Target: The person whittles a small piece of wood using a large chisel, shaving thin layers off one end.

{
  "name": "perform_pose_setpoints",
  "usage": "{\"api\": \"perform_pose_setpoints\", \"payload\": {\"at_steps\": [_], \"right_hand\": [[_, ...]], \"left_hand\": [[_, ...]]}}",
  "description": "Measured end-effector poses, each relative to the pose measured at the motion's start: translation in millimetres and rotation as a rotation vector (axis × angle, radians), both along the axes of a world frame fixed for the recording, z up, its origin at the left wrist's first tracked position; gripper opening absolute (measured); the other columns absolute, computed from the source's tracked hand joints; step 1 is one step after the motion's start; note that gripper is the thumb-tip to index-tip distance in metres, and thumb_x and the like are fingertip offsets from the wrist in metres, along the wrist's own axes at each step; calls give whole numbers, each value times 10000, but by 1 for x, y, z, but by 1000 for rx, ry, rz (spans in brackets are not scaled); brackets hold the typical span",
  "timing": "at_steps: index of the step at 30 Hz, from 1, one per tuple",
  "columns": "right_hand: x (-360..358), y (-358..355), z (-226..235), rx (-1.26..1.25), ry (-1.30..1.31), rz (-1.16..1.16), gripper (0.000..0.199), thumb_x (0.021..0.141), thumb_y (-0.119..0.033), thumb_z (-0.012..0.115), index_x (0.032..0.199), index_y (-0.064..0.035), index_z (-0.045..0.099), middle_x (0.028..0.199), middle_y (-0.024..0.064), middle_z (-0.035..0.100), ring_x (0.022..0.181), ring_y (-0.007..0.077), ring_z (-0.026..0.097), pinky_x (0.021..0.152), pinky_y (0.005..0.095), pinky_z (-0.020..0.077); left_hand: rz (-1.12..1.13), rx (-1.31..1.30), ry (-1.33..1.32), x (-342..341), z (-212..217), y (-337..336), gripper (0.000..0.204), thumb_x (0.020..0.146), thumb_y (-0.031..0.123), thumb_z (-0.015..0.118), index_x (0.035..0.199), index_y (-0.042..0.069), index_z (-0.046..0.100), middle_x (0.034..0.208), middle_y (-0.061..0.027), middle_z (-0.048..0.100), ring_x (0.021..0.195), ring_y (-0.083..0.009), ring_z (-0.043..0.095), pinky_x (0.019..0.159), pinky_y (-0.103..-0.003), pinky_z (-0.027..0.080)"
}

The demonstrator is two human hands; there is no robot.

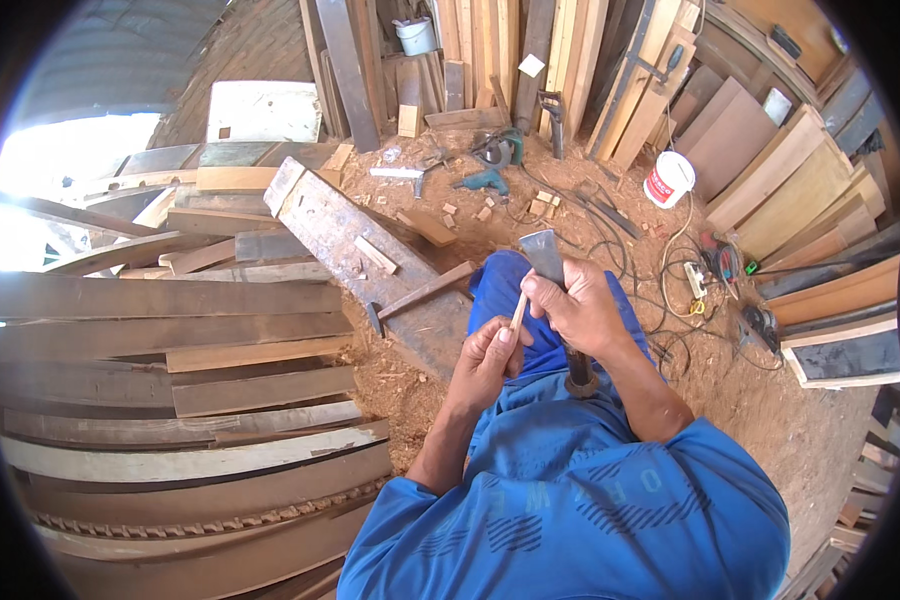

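Currently, the left hand (496, 352) is closed, pinching a thin, pale, straight-sided wooden stick (519, 312) between thumb and fingers. Stick is tilted above the lap, upper end close to the right hand (577, 305). Right hand is wrapped around a broad, flat, grey steel chisel (544, 255), blade upward, dark round handle down toward the lap. Cannot tell whether stick and blade touch.

Technique (judgement): with stick and edge this close, a low, firm pinch on the stick should limit flexing; left fingertips are best placed behind the edge's path. Right thumb braced near the blade would give finer control than a grip on the handle alone. Light, shallow strokes along the grain would suit so slim a piece; a deep bite could split it.

Materials: stick looks like dry, light timber, narrow enough to bend. Blade is dull grey, square-ended. Ahead of the knees, a long, scuffed wooden plank surface (320, 215) bears a short, pale wooden strip (375, 255); a hammer with dark metal head and brown wooden handle (425, 292) lies across it. Loose, crumbly tan sawdust (405, 398) covers the ground beside it.
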State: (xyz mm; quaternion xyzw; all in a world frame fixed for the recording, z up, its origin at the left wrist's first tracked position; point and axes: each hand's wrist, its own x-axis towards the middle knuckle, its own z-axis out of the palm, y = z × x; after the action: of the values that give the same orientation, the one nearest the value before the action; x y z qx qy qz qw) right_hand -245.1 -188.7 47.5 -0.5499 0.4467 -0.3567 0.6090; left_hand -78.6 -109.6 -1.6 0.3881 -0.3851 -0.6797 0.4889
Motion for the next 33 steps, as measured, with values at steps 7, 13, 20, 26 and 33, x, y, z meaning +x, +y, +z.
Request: {"api": "perform_pose_setpoints", "payload": {"at_steps": [7,13,20,26,33], "right_hand": [[13,11,-6,373,-598,-157,232,1004,-249,474,1080,-39,536,741,54,581,507,73,478,457,225,435],[42,52,-3,627,-696,11,232,1011,-223,438,1132,-39,511,831,69,604,586,112,561,528,275,496],[50,54,4,742,-688,213,213,1018,-268,427,992,-71,504,665,-12,453,456,47,379,468,263,425],[40,63,7,671,-635,157,211,1015,-256,411,967,-66,486,627,-24,414,451,52,366,447,258,410],[5,61,34,377,-704,2,230,1017,-288,436,992,-64,485,619,-13,406,441,60,360,436,266,414]], "left_hand": [[149,167,117,5,3,-9,271,1038,285,399,960,61,530,622,0,482,465,-69,393,431,-212,328],[222,200,-33,10,33,-27,267,1040,300,389,954,82,518,632,9,509,452,-74,438,403,-215,357],[244,-13,-355,37,0,-26,282,1033,216,377,964,36,584,785,-3,545,751,-58,502,645,-238,432],[165,-152,-623,21,27,-18,316,1042,246,390,1016,13,602,769,-47,592,713,-135,540,651,-301,459],[-41,57,-341,16,-25,48,276,1036,231,412,953,53,605,660,6,524,579,-79,451,524,-249,379]]}}
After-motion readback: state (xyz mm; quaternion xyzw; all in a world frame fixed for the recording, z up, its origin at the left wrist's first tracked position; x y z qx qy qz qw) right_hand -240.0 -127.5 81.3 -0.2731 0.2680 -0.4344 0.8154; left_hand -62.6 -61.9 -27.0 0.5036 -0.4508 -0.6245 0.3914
